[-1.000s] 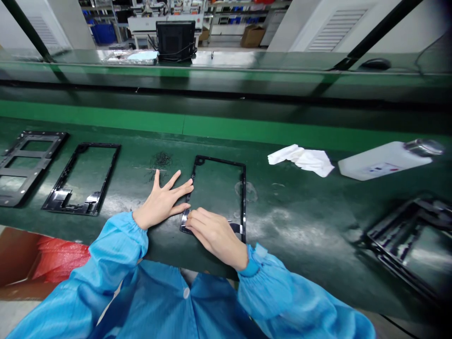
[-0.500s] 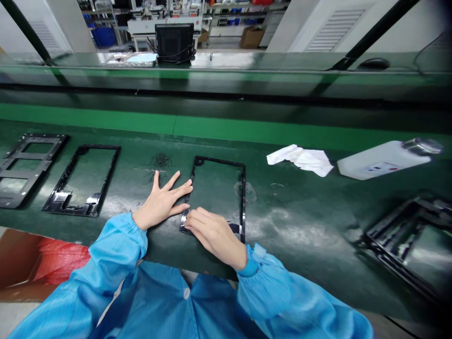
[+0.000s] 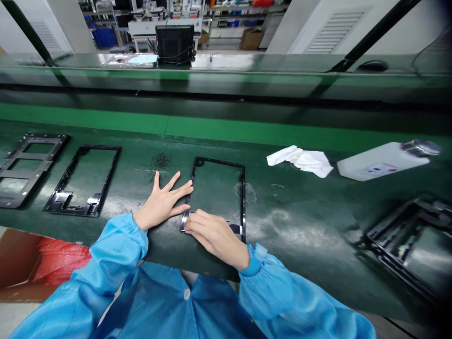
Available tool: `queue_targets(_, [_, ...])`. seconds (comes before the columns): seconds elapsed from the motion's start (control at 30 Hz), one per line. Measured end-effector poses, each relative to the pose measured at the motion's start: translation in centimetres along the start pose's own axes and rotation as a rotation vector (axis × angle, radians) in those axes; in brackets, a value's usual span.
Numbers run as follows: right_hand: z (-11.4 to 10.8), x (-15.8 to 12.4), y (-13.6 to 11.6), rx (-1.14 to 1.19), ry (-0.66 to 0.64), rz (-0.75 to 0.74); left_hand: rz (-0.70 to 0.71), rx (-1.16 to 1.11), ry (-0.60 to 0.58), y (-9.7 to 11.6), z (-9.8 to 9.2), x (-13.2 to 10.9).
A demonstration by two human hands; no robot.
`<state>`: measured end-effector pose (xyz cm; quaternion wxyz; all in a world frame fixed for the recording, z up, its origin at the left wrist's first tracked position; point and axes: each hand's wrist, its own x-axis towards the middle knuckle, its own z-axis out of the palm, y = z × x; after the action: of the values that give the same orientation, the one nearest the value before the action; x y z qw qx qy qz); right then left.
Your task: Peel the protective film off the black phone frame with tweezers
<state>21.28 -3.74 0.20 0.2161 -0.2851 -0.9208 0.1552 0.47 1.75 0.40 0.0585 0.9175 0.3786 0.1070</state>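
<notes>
A thin black rectangular frame (image 3: 243,193) lies flat on the green table, in front of me. My left hand (image 3: 162,202) is spread with its palm down, its fingertips at the frame's left edge. My right hand (image 3: 217,235) is bent over the frame's lower left corner, fingers pressed together. What it grips there, if anything, is hidden under the fingers. A shiny silvery part (image 3: 185,217) shows at that corner, just left of the right fingertips. Small dark shreds (image 3: 161,161) lie beyond the left hand.
A second black frame (image 3: 113,167) and a grey barred frame (image 3: 40,162) lie at the left. White cloth (image 3: 307,161) and a white bottle (image 3: 383,161) lie at the right. More black frames (image 3: 395,235) are stacked at far right. A cardboard box (image 3: 16,263) stands lower left.
The right hand has shifted very slightly at the frame's corner, and more of the silvery part shows. The left hand stays spread in place.
</notes>
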Motion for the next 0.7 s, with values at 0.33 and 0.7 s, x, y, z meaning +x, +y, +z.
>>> queue_targets(0.33, [-0.25, -0.15, -0.08, 0.063, 0.019, 0.087, -0.003, -0.003, 0.001, -0.06, 0.02, 0.02])
queue_targets(0.7, [-0.12, -0.09, -0.22, -0.036, 0.035, 0.159, -0.003, -0.004, -0.003, -0.06, 0.09, -0.02])
